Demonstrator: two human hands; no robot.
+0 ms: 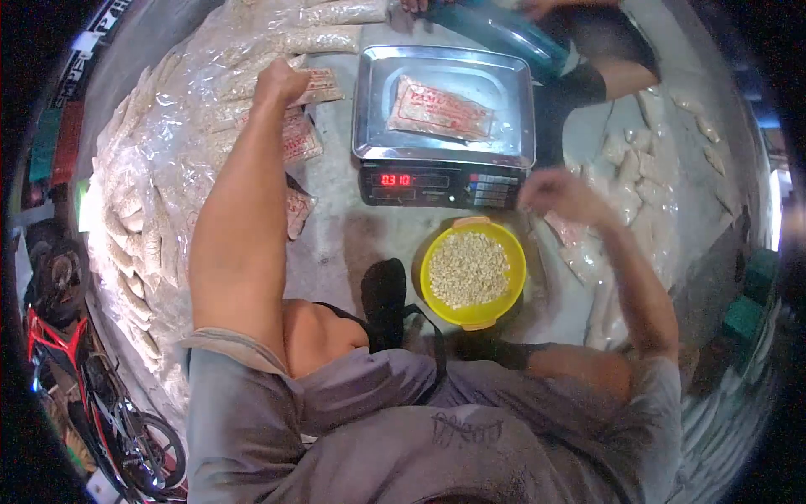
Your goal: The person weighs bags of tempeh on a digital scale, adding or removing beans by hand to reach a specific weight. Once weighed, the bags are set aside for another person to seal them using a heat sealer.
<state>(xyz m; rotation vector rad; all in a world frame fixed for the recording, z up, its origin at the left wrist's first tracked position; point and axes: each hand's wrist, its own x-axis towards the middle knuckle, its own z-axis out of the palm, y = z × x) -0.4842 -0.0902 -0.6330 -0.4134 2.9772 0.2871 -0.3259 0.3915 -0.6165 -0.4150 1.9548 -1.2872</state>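
My left hand (pixel 283 82) is closed at the edge of the packet pile, by a packet with red print (pixel 321 86); what its fingers hold is hidden. My right hand (pixel 558 195), smeared by motion, hangs just right of the scale's keypad. A filled packet with red print (pixel 443 109) lies on the steel tray (pixel 363 126) of the digital scale (pixel 445 186), whose display reads 0.310. Below the scale stands a yellow bowl (pixel 522 273) holding pale kernels (pixel 468 269).
Filled clear packets (pixel 151 235) are heaped along the left. More packets (pixel 642 181) lie on the right. Another person's arm (pixel 621 77) reaches in beyond the scale, beside a dark green cylindrical object (pixel 504 38). A red motorcycle (pixel 92 378) stands at lower left.
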